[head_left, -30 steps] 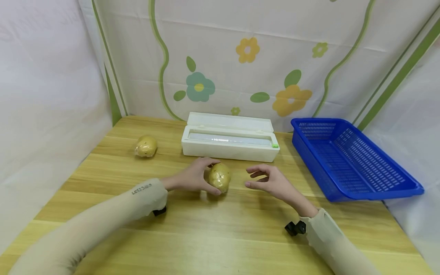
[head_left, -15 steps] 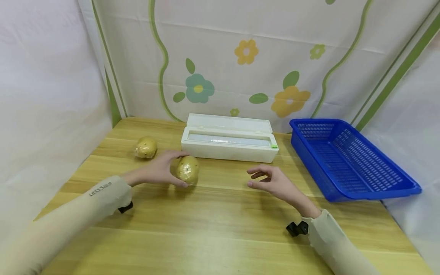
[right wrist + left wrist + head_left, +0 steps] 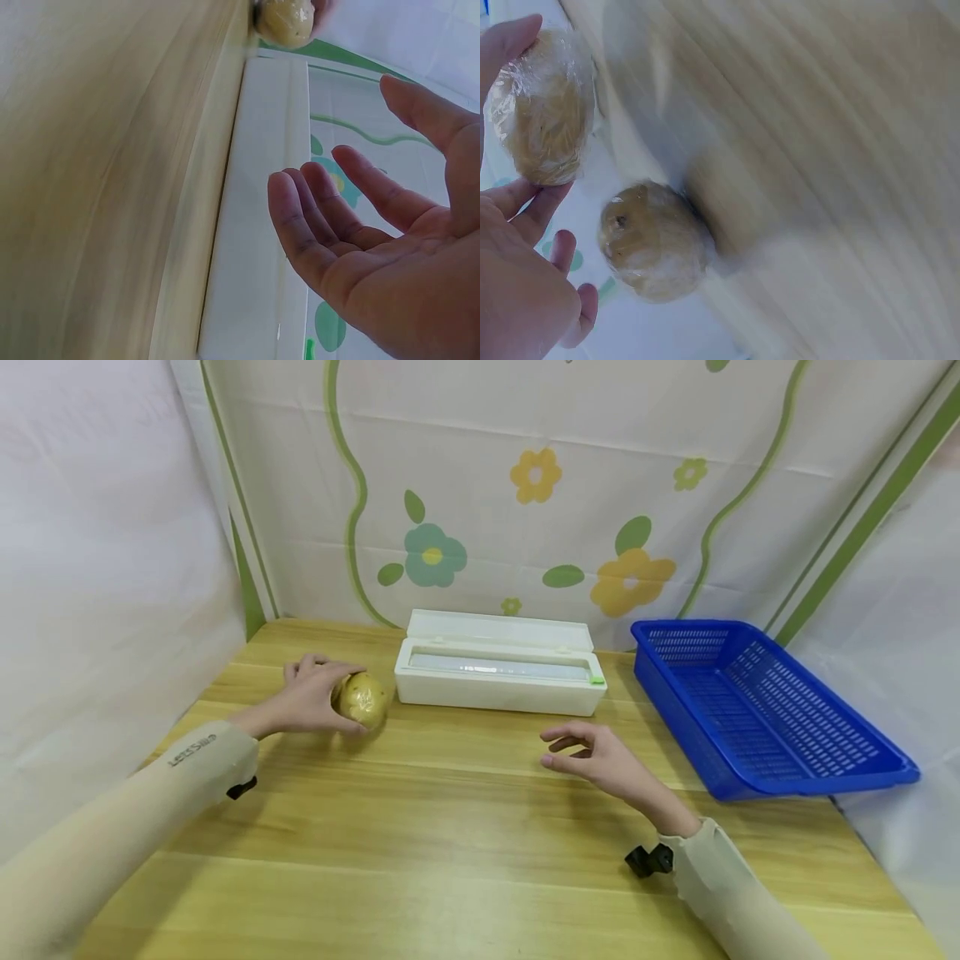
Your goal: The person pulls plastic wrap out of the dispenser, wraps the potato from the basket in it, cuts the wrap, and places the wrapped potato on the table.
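Note:
My left hand [image 3: 311, 695] grips a potato [image 3: 363, 700] wrapped in clear plastic film, thumb on one side and fingertips on the other. In the left wrist view the held potato [image 3: 546, 112] shows wrinkled film all round it. A second film-wrapped potato [image 3: 656, 241] rests on the table just beyond the hand; in the head view the left hand covers it. My right hand [image 3: 600, 760] is held over the table in front of the white box, fingers loosely bent and nothing in them. The right wrist view shows that right hand [image 3: 375, 232] with its palm bare.
A white cling film box [image 3: 498, 693] stands at the back middle with its lid up, a roll inside and a green tab at its right end. To the right is a blue perforated plastic basket [image 3: 678, 727]. A printed cloth [image 3: 480, 485] hangs behind the wooden table [image 3: 420, 860].
My left hand has carried the wrapped potato leftward and back, from in front of the box to beside the second potato. The right hand has stayed almost still.

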The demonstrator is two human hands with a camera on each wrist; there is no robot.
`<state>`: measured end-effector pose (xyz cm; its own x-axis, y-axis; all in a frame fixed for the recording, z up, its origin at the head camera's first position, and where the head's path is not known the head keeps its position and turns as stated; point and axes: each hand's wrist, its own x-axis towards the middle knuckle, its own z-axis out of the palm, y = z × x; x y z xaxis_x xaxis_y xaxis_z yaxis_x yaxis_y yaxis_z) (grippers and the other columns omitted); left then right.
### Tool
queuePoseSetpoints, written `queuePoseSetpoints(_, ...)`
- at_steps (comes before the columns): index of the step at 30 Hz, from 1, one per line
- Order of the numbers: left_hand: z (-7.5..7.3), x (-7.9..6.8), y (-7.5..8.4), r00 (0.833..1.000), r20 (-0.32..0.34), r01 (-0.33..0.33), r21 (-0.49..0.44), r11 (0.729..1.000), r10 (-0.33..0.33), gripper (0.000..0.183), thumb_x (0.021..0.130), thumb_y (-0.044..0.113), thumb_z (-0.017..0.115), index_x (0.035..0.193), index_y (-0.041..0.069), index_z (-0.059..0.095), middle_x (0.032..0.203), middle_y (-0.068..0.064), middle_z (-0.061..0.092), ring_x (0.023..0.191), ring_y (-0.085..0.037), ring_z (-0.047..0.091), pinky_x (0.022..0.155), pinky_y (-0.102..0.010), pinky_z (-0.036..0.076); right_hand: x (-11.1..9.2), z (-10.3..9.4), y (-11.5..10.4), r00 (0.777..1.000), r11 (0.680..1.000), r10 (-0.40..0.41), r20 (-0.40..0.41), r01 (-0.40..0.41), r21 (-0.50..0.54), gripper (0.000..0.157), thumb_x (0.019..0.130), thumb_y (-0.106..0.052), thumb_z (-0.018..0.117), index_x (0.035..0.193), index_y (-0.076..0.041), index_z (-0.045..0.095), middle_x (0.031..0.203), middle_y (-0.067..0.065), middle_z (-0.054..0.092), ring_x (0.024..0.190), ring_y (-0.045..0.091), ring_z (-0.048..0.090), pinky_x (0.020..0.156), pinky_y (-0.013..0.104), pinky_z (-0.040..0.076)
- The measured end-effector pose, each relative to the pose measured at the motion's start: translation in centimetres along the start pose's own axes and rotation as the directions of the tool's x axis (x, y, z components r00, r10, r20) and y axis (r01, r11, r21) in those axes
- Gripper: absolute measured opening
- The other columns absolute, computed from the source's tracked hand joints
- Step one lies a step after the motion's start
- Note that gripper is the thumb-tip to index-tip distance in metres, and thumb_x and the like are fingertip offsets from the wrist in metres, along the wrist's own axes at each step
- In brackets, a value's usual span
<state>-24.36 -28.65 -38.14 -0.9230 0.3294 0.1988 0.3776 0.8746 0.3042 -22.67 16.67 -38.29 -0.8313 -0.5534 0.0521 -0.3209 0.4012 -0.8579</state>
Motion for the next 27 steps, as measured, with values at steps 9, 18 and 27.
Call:
queuePoseSetpoints(9,0.3,0.7,-0.3,0.996,0.083,-0.031,0.165,0.986,0.018,0.099,0.055,0.069,0.068,0.133,0.013,0.043,0.129,-0.007,0.044,0.116,-0.036,0.019,0.079,-0.056,0.010,-0.2,0.0,0.1,1.000,1.000,-0.003,-0.007,0.003,-0.015,0.037,0.078,-0.035,0.068,0.111,-0.020,0.060,0.113,0.002,0.056,0.100,0.019,0.053,0.079,0.033,0.046)
queuePoseSetpoints(18,0.3,0.8,0.4,0.994,0.107,-0.047,0.182,0.982,0.027,0.098,0.057,0.060,0.072,0.136,0.011,0.038,0.131,-0.006,0.041,0.119,-0.034,0.018,0.084,-0.056,0.008,-0.6,-0.5,0.1,1.000,0.999,-0.001,-0.031,-0.001,-0.052,0.038,0.078,-0.038,0.067,0.111,-0.020,0.060,0.113,-0.002,0.056,0.100,0.018,0.053,0.078,0.034,0.046)
queuePoseSetpoints(27,-0.1,-0.4,3.6,0.995,-0.100,-0.005,0.115,0.993,0.016,0.071,0.083,0.058,0.047,0.129,0.003,0.046,0.132,-0.013,0.040,0.121,-0.038,0.025,0.092,-0.060,0.011,-0.9,-0.6,-0.7,0.953,0.884,-0.132,-0.272,-0.011,-0.468,0.049,0.082,-0.034,0.065,0.118,-0.004,0.053,0.118,0.013,0.046,0.106,0.030,0.045,0.082,0.044,0.042)
